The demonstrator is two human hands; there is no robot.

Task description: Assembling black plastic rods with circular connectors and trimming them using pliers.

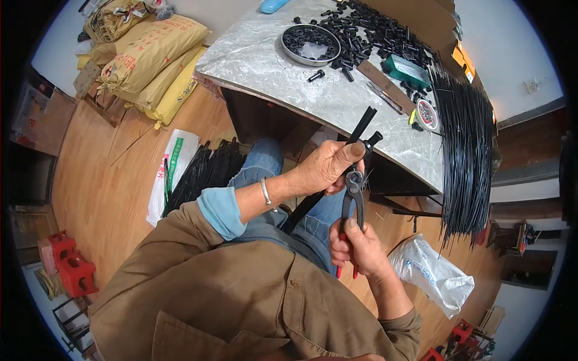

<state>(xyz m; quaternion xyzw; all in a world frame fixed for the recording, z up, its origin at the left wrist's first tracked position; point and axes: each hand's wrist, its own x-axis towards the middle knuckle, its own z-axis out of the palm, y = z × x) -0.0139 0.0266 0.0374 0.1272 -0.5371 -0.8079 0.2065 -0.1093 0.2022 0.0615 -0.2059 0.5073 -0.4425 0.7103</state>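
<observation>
My left hand [322, 169] is closed round a black tube [363, 123], which slants up past my thumb and continues down across my lap. Beside that tube a black flanged fitting [374, 140] sticks out above my fingers, also in this grip. My right hand [361, 246] is wrapped round the red handles of a pair of pincers [354, 197]. Its dark metal jaws are up against the underside of my left fingers, at the lower end of the fitting. Whether the jaws bite on anything is hidden there.
On the grey marbled table [259, 57] are a round metal dish [310, 60] of small black parts, a heap of black fittings [379, 36], a green box [406, 72] and a small bowl [427, 114]. Thin black rods [466, 156] overhang its right edge. Black tubes [205, 174] lie by my left leg.
</observation>
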